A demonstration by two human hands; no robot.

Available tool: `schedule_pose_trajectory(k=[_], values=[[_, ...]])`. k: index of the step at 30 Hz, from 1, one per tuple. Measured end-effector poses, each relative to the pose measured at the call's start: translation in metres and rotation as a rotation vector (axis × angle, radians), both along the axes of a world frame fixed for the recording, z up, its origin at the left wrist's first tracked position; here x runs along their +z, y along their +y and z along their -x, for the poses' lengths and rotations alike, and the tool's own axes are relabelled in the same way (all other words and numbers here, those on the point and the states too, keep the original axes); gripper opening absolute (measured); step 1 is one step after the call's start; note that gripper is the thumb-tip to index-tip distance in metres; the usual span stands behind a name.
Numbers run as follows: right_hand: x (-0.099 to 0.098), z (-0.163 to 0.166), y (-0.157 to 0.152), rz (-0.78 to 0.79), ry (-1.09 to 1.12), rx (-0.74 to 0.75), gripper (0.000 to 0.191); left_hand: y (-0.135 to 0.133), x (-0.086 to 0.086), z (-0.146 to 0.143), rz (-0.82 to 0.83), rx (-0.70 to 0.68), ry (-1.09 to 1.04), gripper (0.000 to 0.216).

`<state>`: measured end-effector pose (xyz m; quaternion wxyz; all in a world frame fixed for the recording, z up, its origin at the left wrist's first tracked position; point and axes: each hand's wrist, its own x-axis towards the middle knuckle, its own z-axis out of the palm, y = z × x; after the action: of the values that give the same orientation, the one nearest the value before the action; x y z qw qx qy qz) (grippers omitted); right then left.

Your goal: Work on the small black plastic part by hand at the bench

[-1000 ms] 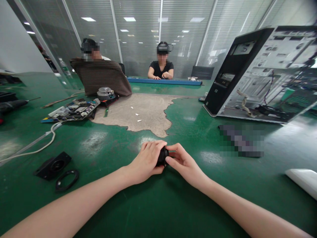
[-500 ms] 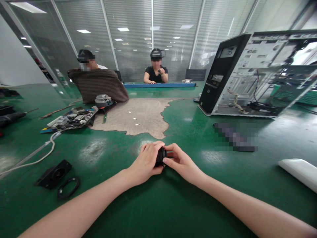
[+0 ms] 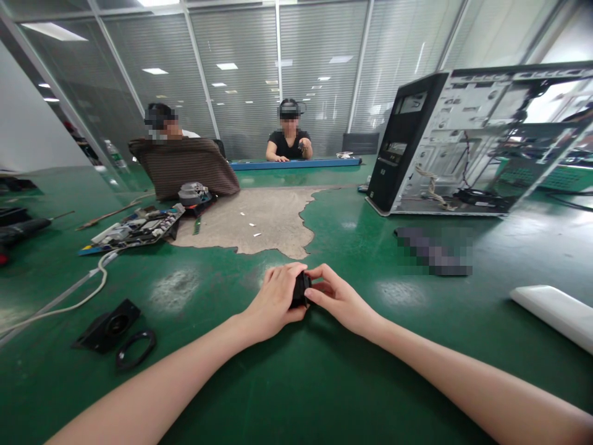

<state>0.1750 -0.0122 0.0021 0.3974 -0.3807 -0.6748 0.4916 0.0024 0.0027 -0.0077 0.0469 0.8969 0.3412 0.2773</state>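
My left hand (image 3: 273, 303) is curled over a small black part (image 3: 300, 290), gripping it, while my right hand (image 3: 340, 301) has thumb and fingertips closed on its right edge. The part sits directly between my hands; I can't tell if it touches the surface (image 3: 287, 389). A black ring (image 3: 136, 350) lies well left of my left hand, beside a black block (image 3: 111, 326).

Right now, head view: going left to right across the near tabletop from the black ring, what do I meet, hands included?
Black ring, left hand, small black part, right hand, pixelated dark item, white object.
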Motion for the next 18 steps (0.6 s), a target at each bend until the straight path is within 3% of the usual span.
schedule_pose_trajectory(k=[4,13,18], values=[[-0.0015,-0.0019,-0.0026,-0.022,0.015,0.04,0.019,-0.0003,0.0,0.0002,0.008,0.004,0.002,0.065],[-0.0034,-0.0001,0.0068,-0.052,-0.03,-0.018,0.019,0.0003,0.0004,-0.0004,0.005,0.004,-0.005,0.065],[0.0005,-0.0031,0.0011,-0.064,-0.071,0.06,0.016,-0.0001,0.0008,0.0001,0.0,0.001,0.002,0.064]])
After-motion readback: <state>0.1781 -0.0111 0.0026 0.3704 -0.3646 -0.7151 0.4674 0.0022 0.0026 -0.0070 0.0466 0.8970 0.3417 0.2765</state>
